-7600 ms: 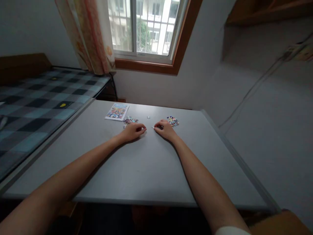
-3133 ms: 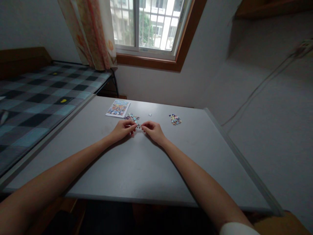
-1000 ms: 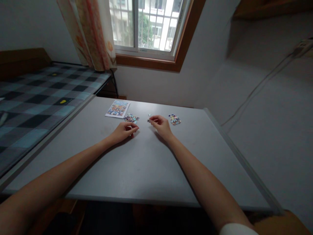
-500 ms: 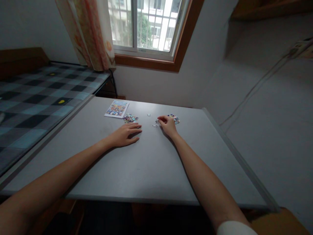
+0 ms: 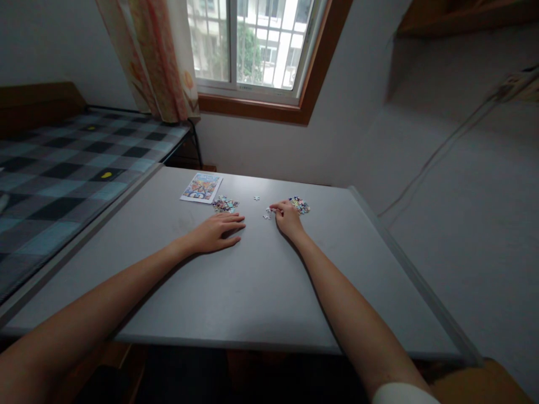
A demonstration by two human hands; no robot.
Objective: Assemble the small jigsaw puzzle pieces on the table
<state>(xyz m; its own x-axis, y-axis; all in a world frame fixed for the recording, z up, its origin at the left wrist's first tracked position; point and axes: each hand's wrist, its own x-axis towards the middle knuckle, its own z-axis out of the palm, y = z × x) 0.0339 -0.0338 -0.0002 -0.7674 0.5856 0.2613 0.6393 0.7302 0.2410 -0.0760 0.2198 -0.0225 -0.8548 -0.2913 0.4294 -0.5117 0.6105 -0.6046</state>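
Note:
My left hand [image 5: 218,232] lies flat on the white table [image 5: 236,292], fingers spread, just in front of a pile of jigsaw puzzle pieces [image 5: 225,204]. With thumb and fingertips together, my right hand [image 5: 288,219] pinches a small puzzle piece [image 5: 273,210] at the table surface; the fingers partly cover it. Close by on its left are loose white pieces [image 5: 266,216]. A second pile of pieces [image 5: 300,205] sits right behind this hand. One single white piece [image 5: 256,198] lies farther back, between the two piles.
A printed picture sheet [image 5: 202,188] lies at the table's back left. Left of the table stands a bed with a checked cover [image 5: 101,151]. Behind are a curtain [image 5: 160,62] and a barred window [image 5: 261,50]. A cable [image 5: 438,151] runs down the right wall.
My right hand has lowered slightly, and the piece at its fingertips now sits flatter against the table. My left hand stays in place.

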